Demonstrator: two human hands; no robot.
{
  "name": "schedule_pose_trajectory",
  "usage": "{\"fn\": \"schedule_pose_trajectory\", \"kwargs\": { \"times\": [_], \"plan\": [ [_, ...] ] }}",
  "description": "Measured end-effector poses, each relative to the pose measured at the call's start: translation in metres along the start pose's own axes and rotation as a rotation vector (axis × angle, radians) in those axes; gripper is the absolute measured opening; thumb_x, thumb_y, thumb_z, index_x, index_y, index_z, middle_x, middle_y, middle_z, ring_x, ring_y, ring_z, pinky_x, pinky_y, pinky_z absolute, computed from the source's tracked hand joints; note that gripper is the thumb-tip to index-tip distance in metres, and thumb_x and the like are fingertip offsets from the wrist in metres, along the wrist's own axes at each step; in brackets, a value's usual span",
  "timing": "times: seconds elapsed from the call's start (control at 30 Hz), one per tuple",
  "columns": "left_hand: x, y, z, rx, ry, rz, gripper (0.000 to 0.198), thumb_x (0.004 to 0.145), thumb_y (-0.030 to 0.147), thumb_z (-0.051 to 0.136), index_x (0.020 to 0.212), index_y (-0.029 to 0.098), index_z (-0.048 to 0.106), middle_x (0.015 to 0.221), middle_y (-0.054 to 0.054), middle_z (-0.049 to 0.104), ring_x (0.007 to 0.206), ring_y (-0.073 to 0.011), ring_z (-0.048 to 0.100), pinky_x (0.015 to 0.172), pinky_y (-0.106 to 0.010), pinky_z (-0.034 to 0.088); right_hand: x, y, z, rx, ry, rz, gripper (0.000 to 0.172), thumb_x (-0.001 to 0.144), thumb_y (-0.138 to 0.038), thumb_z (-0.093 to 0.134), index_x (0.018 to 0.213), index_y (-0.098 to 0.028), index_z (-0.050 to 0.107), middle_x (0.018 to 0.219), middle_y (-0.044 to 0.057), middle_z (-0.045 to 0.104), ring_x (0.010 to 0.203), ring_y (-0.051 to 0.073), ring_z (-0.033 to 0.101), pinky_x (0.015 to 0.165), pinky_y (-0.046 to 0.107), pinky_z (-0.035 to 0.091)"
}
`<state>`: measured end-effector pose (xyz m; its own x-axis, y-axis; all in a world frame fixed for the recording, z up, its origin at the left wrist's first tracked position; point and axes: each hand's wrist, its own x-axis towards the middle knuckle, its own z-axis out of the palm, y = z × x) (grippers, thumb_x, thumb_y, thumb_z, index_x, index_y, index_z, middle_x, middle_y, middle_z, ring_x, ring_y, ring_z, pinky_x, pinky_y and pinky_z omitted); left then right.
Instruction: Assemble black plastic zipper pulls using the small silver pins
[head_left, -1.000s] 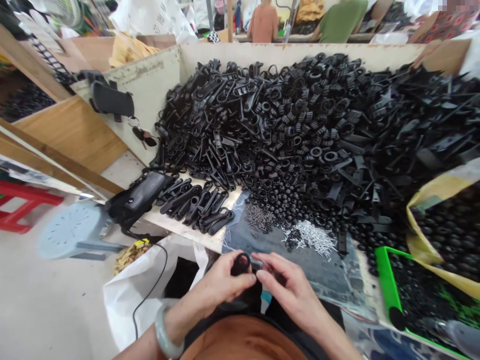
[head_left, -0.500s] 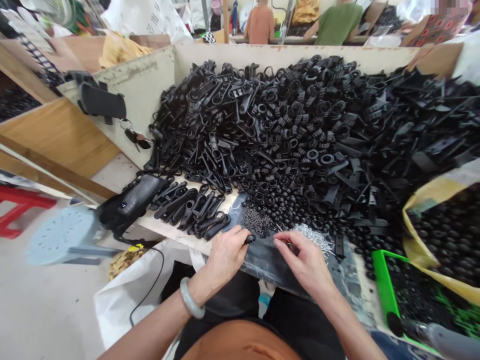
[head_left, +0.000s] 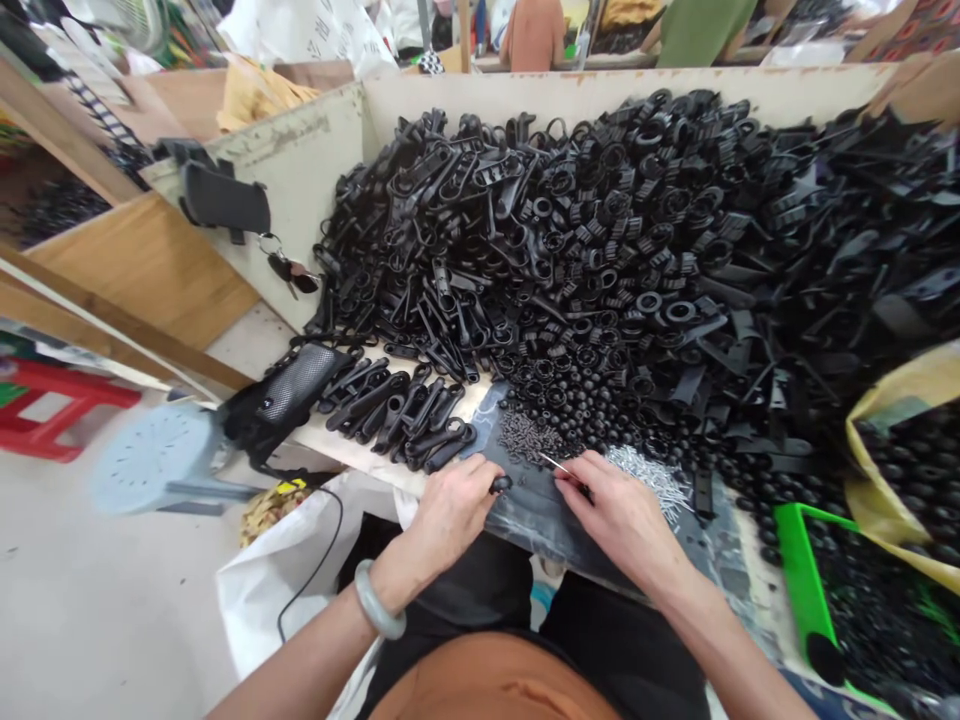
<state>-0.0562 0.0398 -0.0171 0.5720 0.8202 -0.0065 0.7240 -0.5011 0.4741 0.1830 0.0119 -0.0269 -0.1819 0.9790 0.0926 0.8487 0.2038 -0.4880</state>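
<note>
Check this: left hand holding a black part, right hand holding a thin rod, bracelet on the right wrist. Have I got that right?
Not quite: the head view shows the bracelet on the left wrist. The left hand does hold a black part, and the right hand a thin rod.

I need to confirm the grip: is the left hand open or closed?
Closed: the left hand is curled around a black part, only its end showing.

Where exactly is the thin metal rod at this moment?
In the head view, the thin metal rod is slightly right of centre, held in the right hand, its tip toward the small brownish pieces.
</note>
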Motion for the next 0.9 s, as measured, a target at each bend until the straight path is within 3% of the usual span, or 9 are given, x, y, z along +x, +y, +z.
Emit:
{"fn": "schedule_pose_trajectory", "kwargs": {
  "times": [0.23,0.37,0.5,0.67,0.8,0.9],
  "plan": [
    [0.003,0.002,0.002,-0.011,0.044,-0.048,0.011,0.097,0.015,0.060,0.103,0.021,0.066,0.097,-0.003,0.070,0.089,-0.0216,0.068,0.076,-0.032,0.049,-0.013,0.010,-0.013,0.257,0.181,0.148,0.026,0.101,-0.038,0.053,0.095,-0.024,0.073,0.094,0.006,0.075,0.085,0.022,0.072,0.076,0.033,0.053],
    [0.005,0.002,0.009,0.000,0.083,-0.013,0.010,0.100,0.018,0.057,0.100,0.021,0.066,0.093,-0.002,0.070,0.084,-0.0211,0.068,0.075,-0.033,0.048,-0.019,0.017,-0.018,0.321,0.262,0.236,0.026,0.098,-0.041,0.056,0.095,-0.024,0.075,0.095,0.006,0.077,0.087,0.023,0.072,0.074,0.033,0.054],
    [0.006,0.003,0.012,0.008,0.142,0.030,0.013,0.101,0.021,0.056,0.092,0.020,0.065,0.088,-0.002,0.070,0.081,-0.0213,0.068,0.073,-0.033,0.047,-0.018,0.015,-0.016,0.263,0.216,0.201,0.024,0.099,-0.038,0.055,0.093,-0.024,0.075,0.094,0.006,0.076,0.083,0.022,0.072,0.073,0.032,0.053],
    [0.008,0.002,0.012,-0.006,0.165,0.024,0.017,0.100,0.019,0.055,0.089,0.020,0.067,0.087,-0.005,0.072,0.080,-0.0225,0.068,0.075,-0.033,0.047,-0.009,0.003,-0.004,0.019,0.114,0.137,0.023,0.102,-0.034,0.053,0.095,-0.025,0.072,0.092,0.003,0.071,0.078,0.020,0.072,0.066,0.030,0.051],
    [0.007,0.002,0.008,-0.272,0.200,-0.094,0.016,0.100,0.020,0.054,0.098,0.022,0.070,0.095,-0.003,0.077,0.085,-0.0194,0.069,0.078,-0.029,0.047,-0.005,0.001,0.002,-0.078,0.072,0.096,0.025,0.104,-0.033,0.049,0.095,-0.026,0.072,0.091,0.002,0.070,0.078,0.020,0.073,0.062,0.028,0.048],
    [0.008,0.005,0.002,-0.461,0.185,-0.233,0.015,0.097,0.027,0.059,0.091,0.022,0.072,0.082,0.000,0.074,0.075,-0.0170,0.066,0.071,-0.027,0.045,-0.005,0.002,0.002,-0.022,0.119,0.096,0.030,0.105,-0.035,0.046,0.094,-0.025,0.072,0.092,0.003,0.071,0.075,0.019,0.071,0.063,0.029,0.049]
  ]
}}
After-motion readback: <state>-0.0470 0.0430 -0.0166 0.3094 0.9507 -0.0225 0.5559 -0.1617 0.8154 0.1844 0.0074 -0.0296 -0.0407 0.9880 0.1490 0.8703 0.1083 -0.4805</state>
